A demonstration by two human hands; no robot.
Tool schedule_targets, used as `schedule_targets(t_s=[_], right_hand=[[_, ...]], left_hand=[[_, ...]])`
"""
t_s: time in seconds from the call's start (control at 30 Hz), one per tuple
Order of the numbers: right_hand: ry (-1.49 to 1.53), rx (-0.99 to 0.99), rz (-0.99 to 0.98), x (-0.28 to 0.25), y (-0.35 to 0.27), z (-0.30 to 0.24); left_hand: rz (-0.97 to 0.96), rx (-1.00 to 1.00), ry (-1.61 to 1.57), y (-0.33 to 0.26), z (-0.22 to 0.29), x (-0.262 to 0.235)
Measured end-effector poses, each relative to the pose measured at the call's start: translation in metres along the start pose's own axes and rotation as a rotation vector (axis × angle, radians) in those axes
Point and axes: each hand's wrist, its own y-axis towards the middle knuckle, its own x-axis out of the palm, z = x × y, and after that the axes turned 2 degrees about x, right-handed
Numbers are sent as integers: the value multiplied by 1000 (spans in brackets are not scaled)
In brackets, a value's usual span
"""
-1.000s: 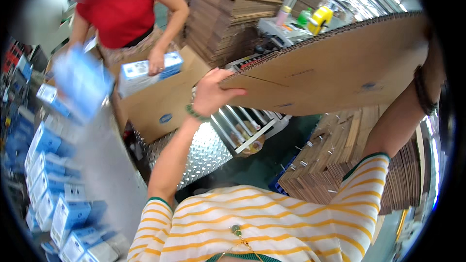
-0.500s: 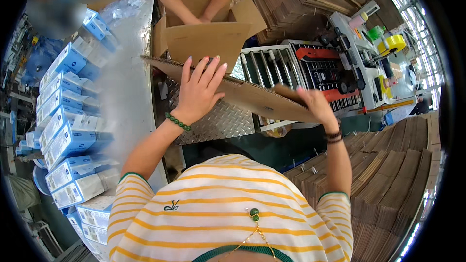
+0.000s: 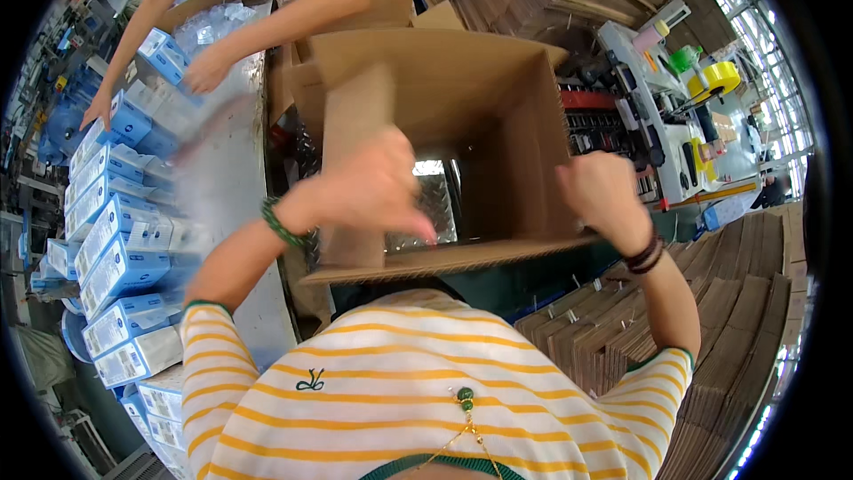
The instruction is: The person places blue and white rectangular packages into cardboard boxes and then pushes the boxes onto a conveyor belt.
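Observation:
In front of me a brown cardboard box point(image 3: 435, 71) is spread into its square shape. Metal tread plate shows through it, so its underside is at least partly open. My right hand point(image 3: 609, 200) has its fingers curled over the box's right wall. Smeared by motion, my left hand point(image 3: 369, 182) is over the left side of the box, by a raised left flap point(image 3: 360, 111); the thumb points inward, and whether its fingers grip is unclear. The near flap point(image 3: 453, 258) sticks out toward my body.
Blue and white cartons point(image 3: 124, 253) line the metal table point(image 3: 235, 253) at left. A co-worker's hand point(image 3: 209, 69) and arms reach over them. A tool bench point(image 3: 702, 151) with yellow tape point(image 3: 715, 80) stands at right; flat cardboard stacks point(image 3: 711, 302) lie nearer and behind.
The folded cardboard has been spread into a box. My left hand has moved down toward its left side, blurred. The co-worker has shifted from the other box to the cartons at left.

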Motion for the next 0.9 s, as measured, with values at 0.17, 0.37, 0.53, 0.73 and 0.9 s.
schedule_targets(t_s=[0.17,0.37,0.53,0.73,0.9], right_hand=[[786,-487,-419,123,-44,-75],[623,-362,-313,78,-1,-51],[1104,253,356,200,20,-78],[2226,931,-151,344,6,-88],[2268,1322,-292,490,-23,-226]], left_hand=[[-411,-180,83,-38,11,177],[16,-480,-502,2,-40,71],[242,-841,588,29,-80,16],[-152,-1070,360,-147,-42,60],[54,-1114,44,-192,-55,30]])
